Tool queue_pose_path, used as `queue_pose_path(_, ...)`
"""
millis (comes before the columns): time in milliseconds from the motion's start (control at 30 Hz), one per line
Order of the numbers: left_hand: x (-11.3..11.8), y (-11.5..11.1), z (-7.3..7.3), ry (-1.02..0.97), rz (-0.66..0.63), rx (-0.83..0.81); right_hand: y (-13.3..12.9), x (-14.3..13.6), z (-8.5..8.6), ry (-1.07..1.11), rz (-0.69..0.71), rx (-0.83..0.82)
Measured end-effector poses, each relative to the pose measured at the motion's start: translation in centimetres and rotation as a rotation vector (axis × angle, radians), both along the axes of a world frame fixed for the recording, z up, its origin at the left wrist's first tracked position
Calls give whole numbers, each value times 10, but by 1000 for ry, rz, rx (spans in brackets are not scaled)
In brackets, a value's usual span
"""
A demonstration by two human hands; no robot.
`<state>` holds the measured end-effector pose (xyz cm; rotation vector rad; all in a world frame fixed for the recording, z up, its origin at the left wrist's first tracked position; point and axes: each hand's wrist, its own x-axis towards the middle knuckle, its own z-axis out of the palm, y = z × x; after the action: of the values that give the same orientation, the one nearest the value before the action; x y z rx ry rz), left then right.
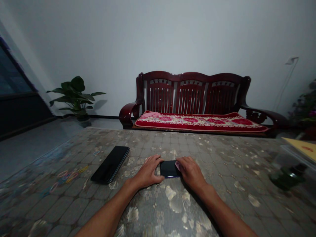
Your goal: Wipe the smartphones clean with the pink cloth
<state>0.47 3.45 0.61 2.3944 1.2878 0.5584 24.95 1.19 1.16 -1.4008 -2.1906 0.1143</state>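
A small dark smartphone [168, 169] with a bluish lower edge lies sideways on the patterned tablecloth in front of me. My left hand [148, 171] grips its left end, thumb at the near corner and fingers at the far corner. Over the right end of the phone is my right hand [189, 169], its fingers curled together on a small pale pink piece [177, 165]. Most of that piece is hidden by the fingers, so its kind does not show. A larger black phone [111, 164] rests at an angle left of my left hand.
Several coloured rubber bands [70, 176] lie on the tablecloth [158, 214] at left. A green bottle [287, 176] and a clear container with a yellow card [302, 148] are at right. Beyond the table stand a wooden bench [190, 89] and a potted plant [76, 95].
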Motion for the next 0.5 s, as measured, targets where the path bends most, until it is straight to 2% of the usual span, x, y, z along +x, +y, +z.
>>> queue_pose_path(133,0,0,0,-1,1,3,0,-2,0,-1,50,-7)
queue_pose_path(333,0,-1,2,5,12,-28,8,12,7,-52,-104,-35)
queue_pose_path(500,1,-3,4,-1,19,-40,3,3,5,-41,19,-19)
